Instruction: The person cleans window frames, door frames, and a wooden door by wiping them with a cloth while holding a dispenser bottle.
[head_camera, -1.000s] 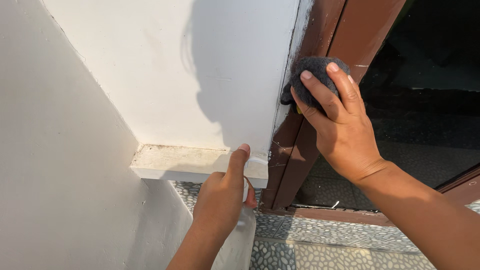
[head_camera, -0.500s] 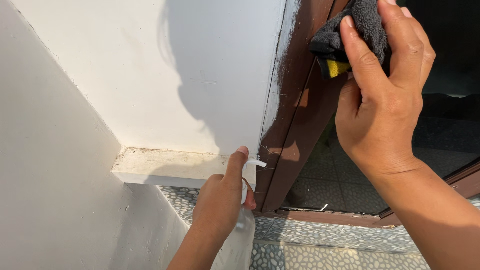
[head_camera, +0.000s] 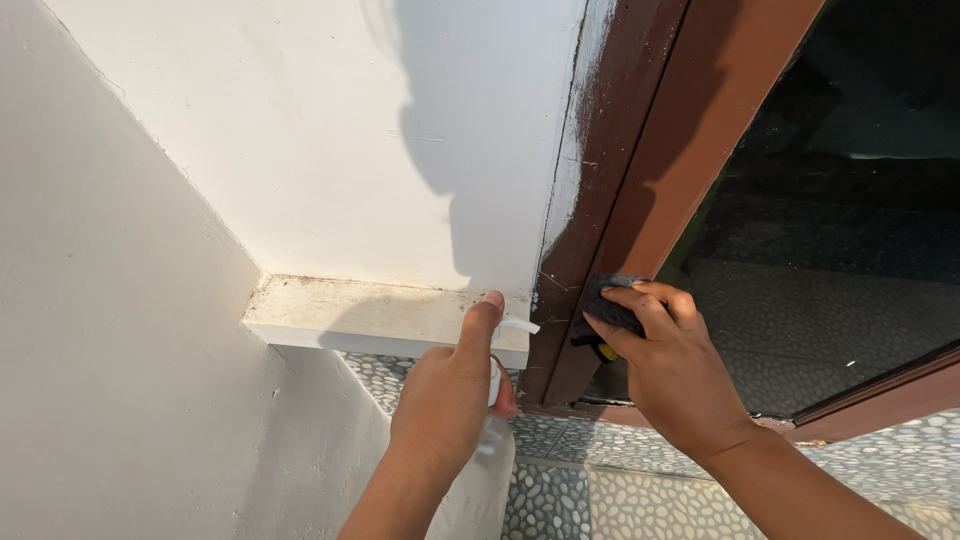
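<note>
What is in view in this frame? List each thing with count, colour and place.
cloth: one, dark grey with a yellow bit, pressed low on the frame
spray bottle: one, clear with white nozzle, bottom centre
window frame: one, brown, centre right
glass pane: one, dark, right
ledge: one, white, dirty, centre left
wall: white, left and top
pebble floor: grey, bottom
left hand: holds the spray bottle
right hand: fingers over the cloth

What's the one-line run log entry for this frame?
left hand: grips spray bottle | right hand: presses grey cloth on brown window frame low | ledge: dirty
</note>
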